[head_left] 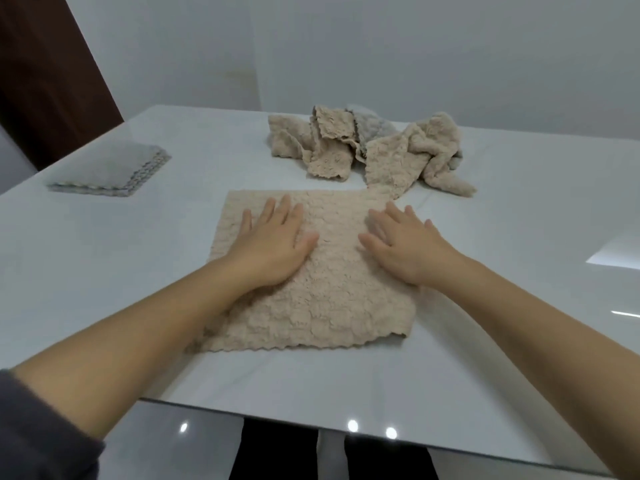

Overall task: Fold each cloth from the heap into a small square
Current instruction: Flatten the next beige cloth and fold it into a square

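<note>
A dark grey sleeve [41,431] covers the left upper arm at the bottom left corner. Both bare forearms reach forward over the near edge of a glossy white table [485,358]. Below that edge, legs in dark trousers [277,452] show.

In the middle of the table a beige cloth [329,306] lies spread flat, its scalloped near edge towards the person. Both hands rest palm down on its far half. The left hand [273,237] lies on the left part, fingers straight and slightly spread, pointing away. The right hand [405,247] lies on the right part, also flat with straight fingers, its outer side close to the cloth's right edge. The hands are apart, with a strip of bare cloth between the two thumbs; neither grips anything.

Beyond the cloth, towards the far right, sits the heap [363,150] of crumpled beige cloths with some grey among them. One beige strip from it reaches down to the spread cloth's far right corner. On the far left, well apart from the hands, lies a folded grey cloth [114,168].
</note>
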{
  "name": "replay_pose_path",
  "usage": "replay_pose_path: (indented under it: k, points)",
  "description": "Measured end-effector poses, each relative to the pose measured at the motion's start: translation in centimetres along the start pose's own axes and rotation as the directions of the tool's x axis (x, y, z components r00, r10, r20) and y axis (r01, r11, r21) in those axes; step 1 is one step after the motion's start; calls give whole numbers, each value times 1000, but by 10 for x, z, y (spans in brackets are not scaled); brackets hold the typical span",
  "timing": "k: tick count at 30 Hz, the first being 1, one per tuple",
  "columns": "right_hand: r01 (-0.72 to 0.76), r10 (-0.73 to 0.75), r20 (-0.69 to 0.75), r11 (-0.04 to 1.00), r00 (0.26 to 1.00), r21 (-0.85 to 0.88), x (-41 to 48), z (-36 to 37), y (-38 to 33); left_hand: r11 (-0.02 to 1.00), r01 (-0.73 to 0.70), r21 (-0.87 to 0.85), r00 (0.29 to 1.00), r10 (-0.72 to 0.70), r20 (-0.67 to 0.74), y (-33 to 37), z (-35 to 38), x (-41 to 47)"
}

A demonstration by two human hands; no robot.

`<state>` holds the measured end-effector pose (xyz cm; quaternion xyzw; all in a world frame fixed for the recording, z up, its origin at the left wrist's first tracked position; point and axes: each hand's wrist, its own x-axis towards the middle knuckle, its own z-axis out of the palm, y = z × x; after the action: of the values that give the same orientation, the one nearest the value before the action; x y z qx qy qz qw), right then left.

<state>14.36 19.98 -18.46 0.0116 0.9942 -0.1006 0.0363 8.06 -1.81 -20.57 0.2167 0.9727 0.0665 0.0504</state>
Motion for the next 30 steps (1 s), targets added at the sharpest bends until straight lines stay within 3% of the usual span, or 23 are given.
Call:
replay_pose_path:
  k: [3, 10, 20, 26, 30]
  points:
    - [24, -15, 95, 996, 995, -89, 2, 18, -14, 999, -11, 38, 1000, 10, 12, -12, 6, 0]
    - [17, -15, 19, 994, 1000, -107, 32, 33, -51, 999, 11, 47, 1000, -12, 12, -45, -3, 4]
    - [84, -75, 64, 985, 995, -153, -7, 29, -16, 999, -32, 27, 999, 32, 22, -19, 1, -20]
    - [35, -6, 109, 961, 994, -273, -44, 11, 13, 997, -69, 19, 996, 68, 51, 0, 2, -41]
    - [30, -33, -12, 982, 999, -185, -25, 4, -11, 999, -28, 43, 998, 31, -62, -4, -5, -33]
